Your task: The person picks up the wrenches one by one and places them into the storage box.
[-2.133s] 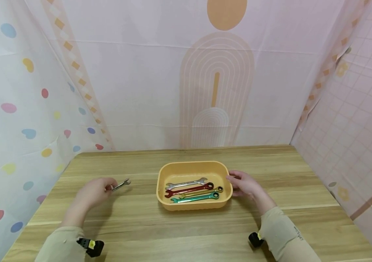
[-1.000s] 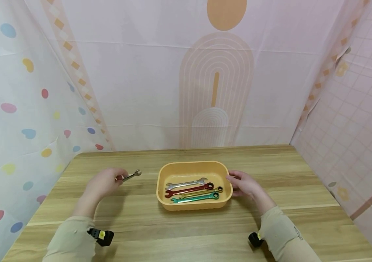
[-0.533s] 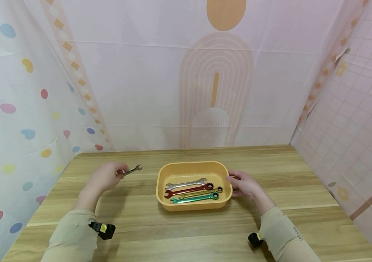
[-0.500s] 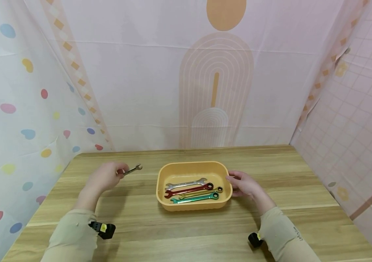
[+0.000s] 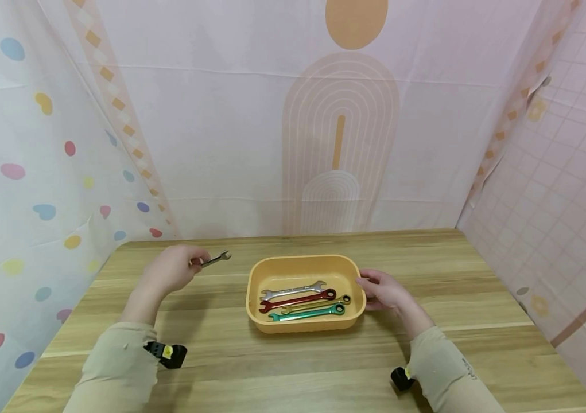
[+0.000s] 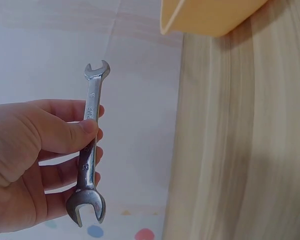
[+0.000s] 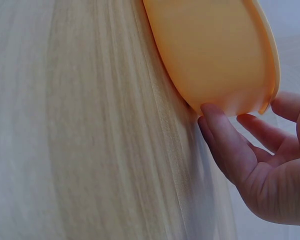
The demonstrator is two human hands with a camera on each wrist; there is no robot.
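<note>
The left hand (image 6: pixel 25 160) pinches a small silver open-ended spanner (image 6: pixel 90 145) by its shank, thumb on top and fingers curled beneath, both forked ends sticking clear of the grip. In the head view that hand (image 5: pixel 171 269) holds the spanner (image 5: pixel 215 259) in the air above the wooden table (image 5: pixel 210 344), left of the orange tub (image 5: pixel 304 328) and apart from it, the free end pointing roughly toward the tub.

The right hand (image 5: pixel 383 289) rests against the tub's right end: the wrist view shows its fingers (image 7: pixel 225 140) loosely bent, touching the outer wall (image 7: pixel 215 55) and rim, steadying rather than clamping, though whether the thumb hooks over the rim is hard to make out.

Inside the tub lie four tools side by side, lengthwise: a silver open-ended spanner (image 5: pixel 293 289) at the back, then a red ratchet spanner (image 5: pixel 298 299), a yellowish one (image 5: pixel 318 304) and a green one (image 5: pixel 308 312) nearest the front wall.

To set the held spanner down cleanly, it seems best to keep the pinch at mid-shank, turn it parallel with the four, and carry it over the near left rim high enough to clear it. The bare floor behind the silver spanner looks the likeliest free spot. The right hand's touch should stop the light tub sliding.
</note>
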